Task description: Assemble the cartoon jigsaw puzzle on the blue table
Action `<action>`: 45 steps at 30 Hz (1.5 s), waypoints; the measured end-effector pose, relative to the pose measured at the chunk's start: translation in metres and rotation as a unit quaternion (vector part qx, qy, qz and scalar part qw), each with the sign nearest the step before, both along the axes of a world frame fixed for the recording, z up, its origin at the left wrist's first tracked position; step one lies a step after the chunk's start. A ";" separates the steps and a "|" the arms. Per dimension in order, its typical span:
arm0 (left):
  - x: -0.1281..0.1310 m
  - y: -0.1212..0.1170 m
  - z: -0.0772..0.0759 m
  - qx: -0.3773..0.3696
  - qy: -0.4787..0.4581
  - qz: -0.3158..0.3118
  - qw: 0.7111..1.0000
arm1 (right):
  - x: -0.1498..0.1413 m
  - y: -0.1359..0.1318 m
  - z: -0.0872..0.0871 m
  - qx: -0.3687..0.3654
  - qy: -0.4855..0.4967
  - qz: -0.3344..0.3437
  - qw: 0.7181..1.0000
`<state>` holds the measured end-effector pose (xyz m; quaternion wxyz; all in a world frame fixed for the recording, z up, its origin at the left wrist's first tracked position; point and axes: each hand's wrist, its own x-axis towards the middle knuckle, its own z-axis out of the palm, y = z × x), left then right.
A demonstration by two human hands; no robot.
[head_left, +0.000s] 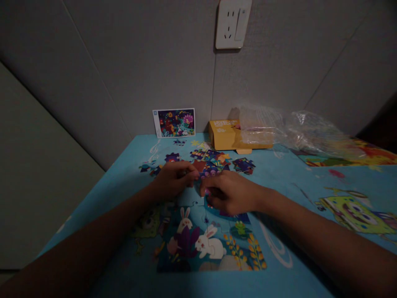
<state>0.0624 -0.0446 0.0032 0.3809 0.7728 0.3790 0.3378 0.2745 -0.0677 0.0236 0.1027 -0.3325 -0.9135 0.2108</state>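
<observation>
A partly joined jigsaw puzzle (214, 246) lies on the table, showing two white rabbits, a frog and yellow plants. Over its far edge, my left hand (173, 180) is closed, thumb and fingers pinched together. What sits between those fingertips is hidden. My right hand (231, 192) is curled close beside it, above the puzzle's upper right part. A small pink patch shows at its fingertips, too dark to name. Just beyond both hands lie loose puzzle pieces (214, 157), several overlapping, with more pieces (244, 165) to the right.
A picture card (176, 123) of the puzzle leans against the wall. Right of it lies a yellow puzzle box (225, 136) with clear plastic wrapping (263, 124) over it. A colourful sheet (347, 157) lies at the far right. The blue tablecloth (297, 240) has cartoon prints.
</observation>
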 end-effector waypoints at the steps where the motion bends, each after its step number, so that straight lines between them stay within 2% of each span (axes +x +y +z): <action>1: 0.000 0.002 0.001 0.020 -0.016 0.042 0.999 | -0.001 -0.001 0.001 -0.002 0.001 0.011 1.000; 4: -0.004 0.011 0.001 0.053 -0.041 0.196 0.978 | -0.002 -0.004 0.004 -0.014 0.007 0.043 0.999; 6: -0.009 0.019 -0.001 0.054 0.004 0.252 0.966 | -0.002 -0.004 0.004 -0.023 0.007 0.051 0.998; 8: -0.013 0.024 -0.003 0.060 0.107 0.221 0.968 | -0.002 -0.004 0.004 -0.027 0.008 0.049 0.998; 10: -0.016 0.027 -0.004 0.098 0.192 0.157 0.964 | -0.003 -0.005 0.003 -0.026 0.011 0.049 0.998; 13: -0.017 0.026 -0.006 0.164 0.219 0.093 0.957 | -0.003 -0.005 0.001 -0.024 0.018 0.058 0.998; 15: -0.016 0.025 -0.007 0.166 0.208 0.081 0.960 | -0.002 -0.006 0.001 -0.021 0.021 0.065 0.997; 18: -0.013 0.023 -0.007 0.153 0.190 0.099 0.965 | -0.002 -0.006 0.000 -0.017 0.017 0.064 0.998; 22: -0.012 0.024 -0.005 0.200 0.190 0.135 0.952 | -0.003 -0.005 0.000 -0.018 0.012 0.053 0.998; 25: -0.017 0.029 -0.004 0.226 0.228 0.243 0.916 | -0.003 -0.005 -0.001 -0.018 0.012 0.050 0.999; 27: -0.022 0.031 -0.003 0.208 0.284 0.311 0.883 | -0.003 -0.005 -0.001 -0.017 0.011 0.050 0.999; 29: -0.024 0.030 -0.004 0.170 0.356 0.334 0.856 | -0.003 -0.005 -0.001 -0.017 0.012 0.049 0.999; 31: -0.025 0.028 -0.006 0.148 0.414 0.312 0.842 | -0.003 -0.006 -0.001 -0.018 0.011 0.046 0.999; 35: -0.024 0.025 -0.008 0.158 0.440 0.257 0.846 | -0.003 -0.006 0.000 -0.023 0.007 0.042 0.999; 41: -0.032 0.037 -0.011 0.154 0.367 0.239 0.886 | -0.004 -0.005 0.000 -0.022 0.006 0.038 0.999; 45: -0.034 0.040 -0.013 0.158 0.344 0.230 0.897 | -0.004 -0.006 0.000 -0.019 0.008 0.039 0.999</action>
